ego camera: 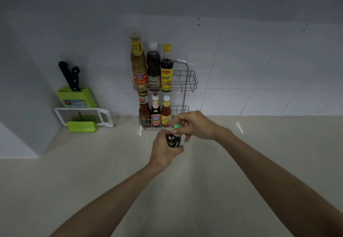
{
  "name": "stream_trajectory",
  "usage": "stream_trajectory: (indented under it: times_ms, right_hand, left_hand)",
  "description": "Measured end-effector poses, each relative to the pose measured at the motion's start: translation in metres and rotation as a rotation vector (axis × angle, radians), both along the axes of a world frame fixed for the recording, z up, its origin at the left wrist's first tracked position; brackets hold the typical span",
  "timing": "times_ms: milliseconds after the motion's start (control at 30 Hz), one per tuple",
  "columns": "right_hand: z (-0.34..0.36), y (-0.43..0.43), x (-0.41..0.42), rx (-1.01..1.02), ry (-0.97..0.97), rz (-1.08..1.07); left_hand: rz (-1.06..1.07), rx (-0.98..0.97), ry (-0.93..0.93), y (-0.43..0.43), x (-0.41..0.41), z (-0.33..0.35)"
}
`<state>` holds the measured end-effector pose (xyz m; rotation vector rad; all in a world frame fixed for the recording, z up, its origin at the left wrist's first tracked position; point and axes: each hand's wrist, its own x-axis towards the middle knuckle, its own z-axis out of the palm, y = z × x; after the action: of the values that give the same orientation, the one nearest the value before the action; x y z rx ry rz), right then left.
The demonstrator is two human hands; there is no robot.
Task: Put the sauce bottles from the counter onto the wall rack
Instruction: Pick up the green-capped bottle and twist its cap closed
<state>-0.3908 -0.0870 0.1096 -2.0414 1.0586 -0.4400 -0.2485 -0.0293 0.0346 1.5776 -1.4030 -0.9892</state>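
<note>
A small dark sauce bottle with a green cap is held over the counter, just in front of the wall rack. My left hand grips its body from below. My right hand pinches the green cap from above. The wire rack has two shelves. Its upper shelf holds three tall bottles at the left, with free room at the right. Three smaller bottles stand on the lower shelf at the left; my right hand hides that shelf's right end.
A green knife block with black-handled knives stands at the back left, with a white-framed grater leaning before it. The beige counter runs to the tiled wall. A white box-like wall juts out at far left.
</note>
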Motion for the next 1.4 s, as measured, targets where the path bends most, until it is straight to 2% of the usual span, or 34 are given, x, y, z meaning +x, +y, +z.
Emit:
stream_trajectory:
  times_ms: [67,133,200,300,400,533,600,733,900,1300,1400]
  right_hand:
    - [0.004,-0.004,-0.003,0.015,-0.017,-0.025]
    - [0.007,-0.009,-0.009,0.050,-0.041,-0.046]
    - [0.004,-0.011,-0.015,0.115,-0.135,-0.111]
    - [-0.020,-0.007,-0.012,0.181,-0.223,-0.269]
    - [-0.050,0.000,-0.001,0.184,-0.212,-0.387]
    - [-0.066,-0.020,-0.002,0.224,-0.263,-0.481]
    - [-0.069,-0.042,-0.006,0.151,-0.293,-0.543]
    - [-0.080,-0.086,-0.007,-0.098,-0.285,-0.616]
    - [-0.108,-0.121,0.010,-0.183,-0.246,-0.560]
    - [-0.129,-0.172,0.023,0.039,0.102,-0.464]
    - [-0.137,-0.172,0.022,0.100,0.120,-0.480]
  left_hand:
    - [-0.105,0.106,0.030,-0.003,0.004,0.005]
    - [-0.300,0.267,0.054,-0.008,0.015,0.009]
    - [-0.410,0.327,0.157,-0.009,0.024,0.006]
    - [-0.222,0.252,0.232,-0.014,0.021,-0.008]
    - [-0.104,0.200,0.124,-0.024,0.011,-0.018]
    - [-0.251,0.263,-0.071,-0.048,0.016,-0.029]
    - [-0.324,0.323,-0.129,-0.065,0.026,-0.032]
    - [-0.311,0.274,-0.217,-0.102,0.043,-0.036]
    - [-0.412,0.261,-0.349,-0.137,0.055,-0.049]
    - [-0.581,0.247,-0.572,-0.154,0.070,-0.076]
    - [-0.603,0.250,-0.582,-0.157,0.071,-0.079]
